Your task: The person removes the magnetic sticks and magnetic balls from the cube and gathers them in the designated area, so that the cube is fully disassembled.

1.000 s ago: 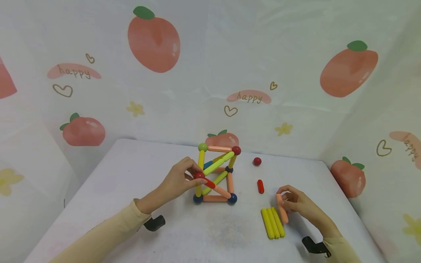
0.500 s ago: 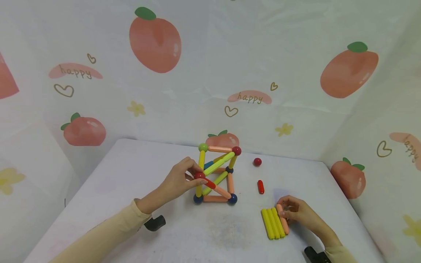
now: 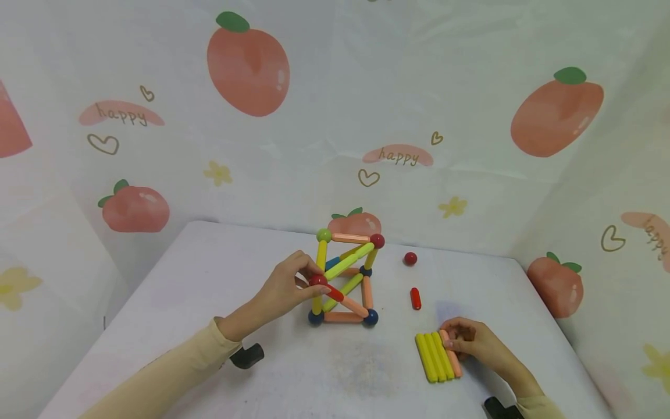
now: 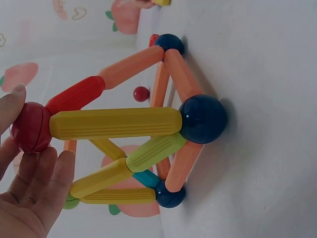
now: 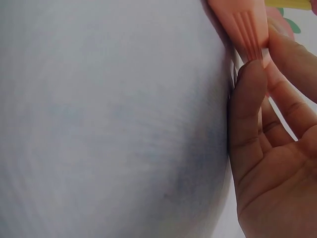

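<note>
My left hand pinches a red ball at the near top corner of a cube-like frame of magnetic sticks and balls. In the left wrist view, a red stick and a yellow stick meet that red ball. A dark blue ball sits at the yellow stick's lower end. My right hand pinches a peach magnetic stick, which lies alongside a row of yellow sticks. The right wrist view shows the peach stick between thumb and finger.
A short red stick lies between the frame and my right hand. Behind it, a loose red ball rests on the white table. A printed curtain hangs behind the table.
My right hand has moved nearer and down, bringing the peach stick from a raised, tilted position to beside the yellow sticks. My left hand stays on the red ball.
</note>
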### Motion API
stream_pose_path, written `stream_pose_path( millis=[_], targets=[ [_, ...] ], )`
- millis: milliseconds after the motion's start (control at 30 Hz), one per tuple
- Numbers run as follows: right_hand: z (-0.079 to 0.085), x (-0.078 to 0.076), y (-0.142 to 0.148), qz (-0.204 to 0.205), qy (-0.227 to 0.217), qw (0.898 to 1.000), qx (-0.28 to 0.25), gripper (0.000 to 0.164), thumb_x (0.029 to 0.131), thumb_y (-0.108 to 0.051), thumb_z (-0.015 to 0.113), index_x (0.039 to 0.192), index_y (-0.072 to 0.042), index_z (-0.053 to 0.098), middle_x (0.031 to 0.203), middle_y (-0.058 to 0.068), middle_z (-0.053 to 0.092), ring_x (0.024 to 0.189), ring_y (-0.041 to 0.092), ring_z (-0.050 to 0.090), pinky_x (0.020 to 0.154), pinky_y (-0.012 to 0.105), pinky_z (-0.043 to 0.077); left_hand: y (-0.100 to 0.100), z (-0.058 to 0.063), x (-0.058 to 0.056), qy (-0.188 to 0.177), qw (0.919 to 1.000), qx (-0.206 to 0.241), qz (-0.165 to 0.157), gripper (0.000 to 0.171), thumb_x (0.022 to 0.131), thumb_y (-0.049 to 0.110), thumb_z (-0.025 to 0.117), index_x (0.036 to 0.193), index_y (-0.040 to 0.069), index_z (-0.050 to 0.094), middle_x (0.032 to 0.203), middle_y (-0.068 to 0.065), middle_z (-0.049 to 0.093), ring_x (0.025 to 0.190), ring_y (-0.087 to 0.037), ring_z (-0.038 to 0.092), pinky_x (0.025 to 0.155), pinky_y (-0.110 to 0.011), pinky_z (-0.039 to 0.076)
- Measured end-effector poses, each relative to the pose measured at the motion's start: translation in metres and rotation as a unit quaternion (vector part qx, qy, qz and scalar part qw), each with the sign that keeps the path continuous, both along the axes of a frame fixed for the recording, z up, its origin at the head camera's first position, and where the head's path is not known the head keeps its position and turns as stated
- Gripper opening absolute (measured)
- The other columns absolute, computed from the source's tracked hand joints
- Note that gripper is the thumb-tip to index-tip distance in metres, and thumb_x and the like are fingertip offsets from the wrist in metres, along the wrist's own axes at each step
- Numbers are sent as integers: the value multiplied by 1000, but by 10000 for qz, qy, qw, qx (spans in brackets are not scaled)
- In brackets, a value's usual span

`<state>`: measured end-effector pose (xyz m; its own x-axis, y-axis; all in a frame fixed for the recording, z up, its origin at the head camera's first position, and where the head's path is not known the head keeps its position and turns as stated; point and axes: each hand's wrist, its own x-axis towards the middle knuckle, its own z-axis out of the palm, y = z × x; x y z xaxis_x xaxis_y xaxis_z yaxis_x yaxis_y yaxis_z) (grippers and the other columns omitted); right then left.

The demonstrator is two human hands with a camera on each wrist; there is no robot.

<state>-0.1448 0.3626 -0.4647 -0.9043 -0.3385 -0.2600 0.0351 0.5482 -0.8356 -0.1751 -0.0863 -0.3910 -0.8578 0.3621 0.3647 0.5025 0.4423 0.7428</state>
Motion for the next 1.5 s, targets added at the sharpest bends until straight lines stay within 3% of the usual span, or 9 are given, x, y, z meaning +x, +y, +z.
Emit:
stream_pose_path(
  millis=[400,667,867,1000,1067,1133,1300,1400,1500],
  targets=[
    [-3,-1,0,36,14,10000,-82,43,92,-19,69,123,8,57,83,2,53,66,5,53,57,22,49,0,0,1,-10,10000,-1,20,28,79,20,83,98,13,64,93,1,59,86,-10,62,73,-21,58],
    [6,-4,-4,28,146,9998,143,40,95,-20,66,124,5,57,83,3,55,64,8,53,57,23,50,1,-1,1,-3,10000,-16,14,28,79,20,83,98,13,64,93,0,59,85,-10,62,73,-20,58],
    [25,-19,-43,-234,743,9960,433,38,95,-26,67,122,-1,60,89,11,62,69,12,56,61,24,53,0,-1,0,-8,10000,6,35,28,79,20,83,98,14,64,94,0,59,86,-11,62,72,-18,57],
    [43,-28,-91,-140,1560,9868,404,37,93,-29,69,123,-8,63,99,7,68,83,14,61,71,21,55,0,-2,-1,-17,10000,14,27,28,79,20,83,98,14,64,94,0,59,86,-11,62,73,-18,57],
    [52,-32,-118,-43,2159,9760,278,35,91,-26,71,123,-12,65,104,4,68,90,15,62,77,22,56,0,-2,-1,-20,10000,20,16,28,79,21,83,98,14,64,94,0,59,86,-11,62,73,-18,57],
    [62,-37,-144,161,2900,9569,84,35,89,-21,74,123,-12,66,109,3,68,97,17,63,82,25,57,0,-2,-1,-11,10000,30,-2,28,79,21,83,98,14,64,94,0,59,86,-11,62,73,-18,57],
    [81,-49,-194,909,4563,8850,157,43,81,-12,81,122,-10,68,121,7,65,113,22,59,91,36,57,-1,-3,-2,33,10000,66,-44,28,79,21,84,98,14,64,94,0,59,86,-10,62,72,-20,58],
    [84,-53,-212,1162,5117,8488,639,43,78,-17,84,119,-12,70,120,4,66,114,19,60,91,33,57,-1,-4,-3,27,10000,83,-48,29,78,21,84,97,14,64,94,0,59,86,-11,62,72,-21,58],
    [80,-56,-222,1199,5391,8283,944,40,77,-20,85,114,-12,73,113,2,69,107,16,64,85,27,59,-1,-4,-4,4,10000,62,-37,29,78,21,84,97,13,64,95,0,59,86,-11,63,71,-21,58]
  ],
)
